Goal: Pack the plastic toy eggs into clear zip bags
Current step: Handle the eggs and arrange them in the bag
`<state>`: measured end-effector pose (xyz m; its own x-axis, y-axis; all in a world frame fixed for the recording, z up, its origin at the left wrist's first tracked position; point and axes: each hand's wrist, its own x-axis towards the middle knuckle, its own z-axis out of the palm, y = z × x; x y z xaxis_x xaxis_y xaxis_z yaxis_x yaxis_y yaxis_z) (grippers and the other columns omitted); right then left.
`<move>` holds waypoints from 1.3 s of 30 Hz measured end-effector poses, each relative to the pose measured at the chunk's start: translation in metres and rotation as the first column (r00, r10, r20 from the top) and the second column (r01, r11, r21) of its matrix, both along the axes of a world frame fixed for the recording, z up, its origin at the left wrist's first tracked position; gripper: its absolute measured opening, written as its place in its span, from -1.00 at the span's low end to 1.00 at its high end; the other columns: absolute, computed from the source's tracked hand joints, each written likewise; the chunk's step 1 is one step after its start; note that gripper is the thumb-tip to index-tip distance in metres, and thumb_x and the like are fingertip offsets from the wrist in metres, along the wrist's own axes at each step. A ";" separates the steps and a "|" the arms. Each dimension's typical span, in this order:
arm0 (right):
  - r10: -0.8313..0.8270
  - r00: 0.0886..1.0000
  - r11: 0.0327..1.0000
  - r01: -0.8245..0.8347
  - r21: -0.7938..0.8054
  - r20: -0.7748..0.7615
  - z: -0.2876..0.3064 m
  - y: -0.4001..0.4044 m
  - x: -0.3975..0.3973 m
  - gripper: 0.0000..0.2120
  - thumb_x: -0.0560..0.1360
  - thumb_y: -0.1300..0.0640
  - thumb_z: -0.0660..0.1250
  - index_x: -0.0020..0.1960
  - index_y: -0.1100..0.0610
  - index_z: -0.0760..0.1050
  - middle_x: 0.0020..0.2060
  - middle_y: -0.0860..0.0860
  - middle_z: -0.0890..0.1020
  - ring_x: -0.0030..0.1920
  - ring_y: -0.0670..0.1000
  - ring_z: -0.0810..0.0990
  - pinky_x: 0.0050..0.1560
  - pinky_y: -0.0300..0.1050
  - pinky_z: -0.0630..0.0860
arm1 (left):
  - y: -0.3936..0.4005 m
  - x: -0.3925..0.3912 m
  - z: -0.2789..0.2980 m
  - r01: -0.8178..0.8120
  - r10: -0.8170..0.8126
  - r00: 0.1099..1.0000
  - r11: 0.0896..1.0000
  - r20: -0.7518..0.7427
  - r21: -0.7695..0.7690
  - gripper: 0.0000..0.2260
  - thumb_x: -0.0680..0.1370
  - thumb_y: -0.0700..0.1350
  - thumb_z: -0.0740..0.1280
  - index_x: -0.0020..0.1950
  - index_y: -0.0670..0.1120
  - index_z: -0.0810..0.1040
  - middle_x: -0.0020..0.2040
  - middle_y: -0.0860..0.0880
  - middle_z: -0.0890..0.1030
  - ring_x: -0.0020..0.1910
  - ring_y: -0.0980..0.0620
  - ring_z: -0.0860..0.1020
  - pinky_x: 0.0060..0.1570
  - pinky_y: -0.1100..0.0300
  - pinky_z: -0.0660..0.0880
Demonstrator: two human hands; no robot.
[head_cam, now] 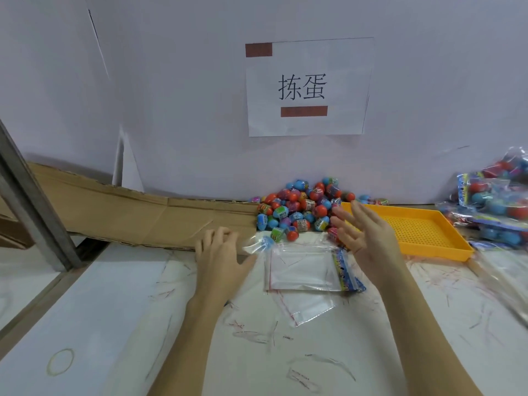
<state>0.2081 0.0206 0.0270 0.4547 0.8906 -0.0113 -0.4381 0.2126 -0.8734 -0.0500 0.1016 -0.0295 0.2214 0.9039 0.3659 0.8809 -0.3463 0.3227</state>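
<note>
A heap of red, blue and green plastic toy eggs (300, 208) lies against the back wall. Flat clear zip bags (303, 270) with a printed header strip lie stacked on the table between my hands. My left hand (221, 250) holds the crumpled edge of a clear bag (257, 245) at its thumb side, fingers curled. My right hand (363, 232) hovers with fingers spread, just right of the egg heap and above the bags, holding nothing.
An orange perforated tray (420, 230) sits right of the eggs. Filled bags of eggs (497, 204) pile up at the far right. Flattened cardboard (128, 210) lies at the left back. A paper sign (308, 87) hangs on the wall.
</note>
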 end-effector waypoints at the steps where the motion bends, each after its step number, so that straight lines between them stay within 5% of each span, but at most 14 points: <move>1: 0.035 0.998 0.999 -0.034 -0.018 0.052 -0.002 0.001 -0.003 -0.61 0.58 0.06 0.39 0.35 0.18 0.49 0.06 0.14 0.73 -0.02 0.08 0.73 0.00 -0.06 0.67 | 0.000 0.001 -0.002 -0.011 0.011 0.999 1.000 -0.053 -0.010 -0.53 0.55 0.28 0.37 0.35 0.04 0.57 0.34 0.04 0.48 0.33 -0.01 0.33 0.29 0.07 0.19; 6: 0.195 0.908 0.977 -0.145 -0.157 0.370 -0.011 0.008 -0.026 -0.76 0.58 0.05 0.40 0.16 0.16 0.64 -0.06 0.12 0.74 -0.15 0.04 0.73 -0.21 -0.22 0.62 | -0.003 0.002 0.002 0.087 -0.104 0.982 0.990 0.156 0.111 -0.76 0.48 0.15 0.53 -0.02 0.03 0.63 0.06 0.10 0.54 0.14 0.03 0.45 0.08 0.19 0.13; 9: 0.240 0.729 0.970 -0.146 -0.196 0.642 -0.022 0.012 -0.044 -0.66 0.55 0.02 0.44 0.31 0.01 0.54 0.10 -0.07 0.70 0.03 -0.13 0.69 -0.09 -0.22 0.64 | -0.007 0.007 0.010 0.139 -0.194 0.919 0.974 0.344 0.179 -0.82 0.46 0.03 0.58 -0.16 -0.01 0.63 -0.08 0.14 0.60 0.06 0.04 0.53 0.10 0.18 0.19; 11: 0.250 0.569 0.968 -0.174 -0.182 0.783 -0.029 0.013 -0.055 -0.46 0.52 -0.05 0.48 0.44 -0.17 0.38 0.25 -0.34 0.53 0.21 -0.33 0.53 0.06 -0.33 0.56 | -0.011 0.010 0.016 0.175 -0.236 0.862 0.969 0.449 0.174 -0.83 0.45 0.05 0.58 -0.19 0.03 0.65 -0.16 0.24 0.63 0.05 0.25 0.49 0.12 0.11 0.28; 13: 0.175 0.483 0.983 -0.141 -0.121 0.858 -0.034 0.016 -0.061 -0.54 0.51 -0.07 0.49 0.36 -0.18 0.46 0.19 -0.40 0.53 0.18 -0.35 0.50 0.09 -0.37 0.48 | -0.015 0.012 0.020 0.206 -0.246 0.815 0.969 0.525 0.134 -0.86 0.43 0.06 0.58 -0.19 0.09 0.66 -0.15 0.40 0.61 0.06 0.41 0.43 0.12 0.09 0.35; 16: 0.124 0.611 0.989 -0.141 -0.047 0.782 -0.031 0.019 -0.062 -0.92 0.55 0.05 0.46 0.03 0.00 0.67 -0.14 -0.11 0.73 -0.10 -0.13 0.69 -0.01 -0.17 0.63 | -0.015 0.011 0.023 0.296 -0.264 0.757 0.954 0.597 0.047 -0.88 0.46 0.16 0.49 -0.19 0.15 0.68 -0.19 0.33 0.63 -0.06 0.21 0.52 0.05 0.01 0.48; 20: 0.195 0.699 0.976 -0.207 -0.067 0.687 -0.025 0.016 -0.058 -0.84 0.62 0.05 0.37 -0.01 0.10 0.68 -0.24 0.01 0.74 -0.24 0.01 0.72 -0.17 -0.19 0.64 | -0.016 0.012 0.021 0.368 -0.298 0.719 0.930 0.628 0.021 -0.85 0.50 0.17 0.44 -0.05 0.13 0.66 -0.26 0.09 0.65 -0.28 0.11 0.57 -0.25 0.13 0.55; 26: 0.218 0.771 0.976 -0.167 -0.140 0.599 -0.025 0.016 -0.056 -0.73 0.66 0.05 0.29 -0.10 0.04 0.72 -0.21 0.00 0.75 -0.20 -0.03 0.72 -0.12 -0.22 0.63 | -0.014 0.007 0.021 0.390 -0.273 0.677 0.921 0.683 -0.019 -0.68 0.39 0.18 0.55 -0.01 0.04 0.59 -0.28 0.08 0.68 -0.36 0.09 0.64 -0.30 0.22 0.58; 29: 0.088 0.699 0.994 -0.013 -0.111 0.709 -0.029 0.019 -0.058 -0.95 0.58 0.06 0.43 0.00 0.02 0.65 -0.14 -0.04 0.72 -0.18 -0.07 0.68 -0.15 -0.27 0.60 | -0.015 0.007 0.022 0.423 -0.299 0.647 0.906 0.702 -0.004 -0.75 0.42 0.14 0.53 -0.06 0.01 0.63 -0.29 0.03 0.67 -0.33 0.06 0.66 -0.23 0.17 0.61; 32: -0.118 0.534 0.988 0.151 0.042 0.837 -0.032 0.020 -0.063 -0.73 0.45 0.09 0.57 0.00 0.06 0.50 -0.13 -0.07 0.59 -0.17 -0.06 0.58 -0.22 -0.28 0.55 | -0.016 0.008 0.021 0.361 -0.275 0.686 0.932 0.674 0.014 -0.78 0.47 0.13 0.47 -0.07 0.00 0.65 -0.33 0.08 0.66 -0.35 0.12 0.65 -0.23 0.18 0.62; 36: -0.077 0.371 0.996 -0.013 0.088 0.926 -0.032 0.019 -0.062 -0.91 0.47 0.04 0.53 -0.07 0.01 0.66 -0.19 -0.18 0.64 -0.17 -0.11 0.59 -0.19 -0.29 0.53 | -0.016 0.009 0.019 0.313 -0.273 0.737 0.949 0.619 0.047 -0.78 0.48 0.16 0.44 -0.07 0.02 0.64 -0.35 0.15 0.64 -0.36 0.15 0.64 -0.28 0.25 0.59; 39: -0.002 0.441 0.998 -0.056 0.030 0.898 -0.032 0.019 -0.064 -0.90 0.53 0.00 0.47 0.04 -0.05 0.66 -0.17 -0.23 0.67 -0.12 -0.20 0.63 -0.15 -0.34 0.55 | -0.016 0.009 0.019 0.333 -0.295 0.720 0.941 0.628 0.061 -0.78 0.47 0.17 0.45 -0.08 0.04 0.64 -0.35 0.13 0.65 -0.36 0.13 0.65 -0.27 0.15 0.64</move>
<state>0.1437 0.0393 -0.0055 0.1610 0.8885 0.4297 0.5773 0.2683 -0.7712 -0.0414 0.0851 -0.0102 0.2369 0.8457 0.4783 0.3220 -0.5328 0.7826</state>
